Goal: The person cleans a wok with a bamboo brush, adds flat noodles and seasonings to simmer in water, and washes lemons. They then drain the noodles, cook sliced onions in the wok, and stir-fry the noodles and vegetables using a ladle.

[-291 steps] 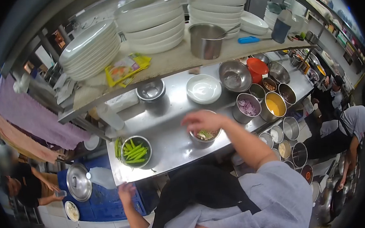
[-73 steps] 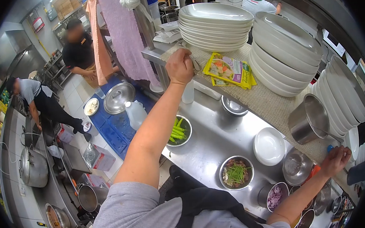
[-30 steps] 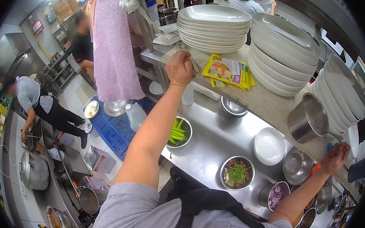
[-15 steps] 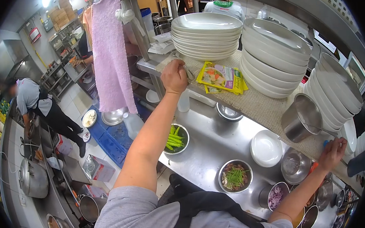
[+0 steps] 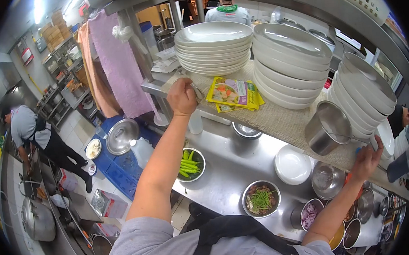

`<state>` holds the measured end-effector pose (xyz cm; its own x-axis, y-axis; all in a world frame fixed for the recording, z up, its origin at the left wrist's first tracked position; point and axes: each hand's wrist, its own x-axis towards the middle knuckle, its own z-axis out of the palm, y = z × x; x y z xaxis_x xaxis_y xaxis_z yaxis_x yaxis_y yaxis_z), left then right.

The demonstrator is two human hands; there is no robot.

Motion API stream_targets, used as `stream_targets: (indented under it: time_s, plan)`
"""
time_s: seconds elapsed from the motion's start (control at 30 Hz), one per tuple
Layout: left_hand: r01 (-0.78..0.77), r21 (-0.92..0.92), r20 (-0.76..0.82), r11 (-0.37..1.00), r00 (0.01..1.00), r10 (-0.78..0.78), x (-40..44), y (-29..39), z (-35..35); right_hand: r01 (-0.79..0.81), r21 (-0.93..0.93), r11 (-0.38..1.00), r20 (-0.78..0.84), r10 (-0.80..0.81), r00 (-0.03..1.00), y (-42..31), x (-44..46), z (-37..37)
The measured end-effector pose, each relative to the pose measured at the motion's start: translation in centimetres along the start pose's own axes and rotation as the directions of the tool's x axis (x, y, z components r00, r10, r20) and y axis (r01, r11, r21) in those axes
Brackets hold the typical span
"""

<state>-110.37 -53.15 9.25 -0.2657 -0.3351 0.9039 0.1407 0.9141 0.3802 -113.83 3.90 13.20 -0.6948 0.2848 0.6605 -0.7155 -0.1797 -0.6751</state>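
Observation:
My left hand [image 5: 182, 97] is closed on the front edge of the raised shelf [image 5: 280, 122], left of the yellow food packets [image 5: 233, 93] and below a stack of oval white plates [image 5: 214, 46]. Farther right, my right hand [image 5: 367, 159] has its fingers bent over the same edge, one finger a little raised, beside a steel pot [image 5: 327, 128] with a utensil in it. Under the shelf, the steel counter [image 5: 217, 178] holds a bowl of green chilies [image 5: 188, 165], a bowl of meat topped with chopped greens [image 5: 261, 198] and a white plate [image 5: 292, 165].
More plate stacks [image 5: 291, 69] stand on the shelf. Chopped onions [image 5: 310, 215] and steel bowls [image 5: 329, 180] sit at the counter's right. Cloths [image 5: 117, 69] hang at left above a blue surface [image 5: 117, 171] with a lid [image 5: 122, 137]. A co-worker [image 5: 36, 129] bends over the left-hand counter.
Both hands have stayed at the shelf edge while the view has shifted. A finger of my right hand has lifted slightly. The person in black has left view behind the hanging cloths.

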Motion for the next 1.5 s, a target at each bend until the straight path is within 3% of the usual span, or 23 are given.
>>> stream_targets:
  time_s: [0.23,0.57,0.63,0.77,0.87,0.93,1.1,1.27,1.37,1.5]
  plan:
    - [0.015,-0.015,0.007,1.0,1.0,-0.015,0.1,0.4,-0.1,0.032,0.041,0.999,0.105,-0.036,0.994,1.9,0.5,-2.9]
    - [0.059,-0.007,0.065,0.998,0.996,-0.058,-0.1,0.3,-0.1,0.02,0.053,0.998,0.045,-0.022,0.999,2.2,0.5,-3.2]
    - [0.053,0.001,0.05,0.999,0.997,-0.053,-0.2,0.2,0.3,0.052,0.028,0.998,-0.062,-0.051,0.997,1.9,0.5,-2.7]
    - [0.03,0.039,-0.015,0.999,0.999,-0.03,-0.4,-0.3,0.4,0.076,0.038,0.996,0.007,-0.076,0.997,2.5,0.7,-3.8]
    - [0.05,0.071,0.002,0.996,0.999,-0.05,-0.2,0.0,0.1,0.136,-0.185,0.973,-0.075,-0.152,0.986,2.2,0.9,-3.4]
    - [0.04,0.055,-0.012,0.998,0.999,-0.04,-0.1,0.2,-0.1,0.072,0.014,0.997,-0.092,-0.071,0.993,2.0,1.0,-3.4]
    - [0.018,0.052,-0.063,0.998,0.998,-0.014,0.0,-0.2,0.2,0.091,-0.022,0.996,-0.036,-0.092,0.995,1.7,1.1,-3.0]
    - [0.028,0.029,-0.041,0.999,0.999,-0.026,-0.2,0.0,0.0,0.013,0.122,0.992,-0.015,-0.011,1.0,2.5,1.7,-4.4]
    - [0.011,0.024,-0.057,1.0,0.998,-0.01,-0.1,-0.3,0.1,0.046,0.005,0.999,-0.127,-0.045,0.991,1.7,1.1,-2.5]
    - [-0.005,0.037,-0.06,0.999,0.998,0.008,-0.1,-0.1,-0.1,0.065,-0.023,0.998,-0.069,-0.066,0.995,2.0,1.0,-3.2]
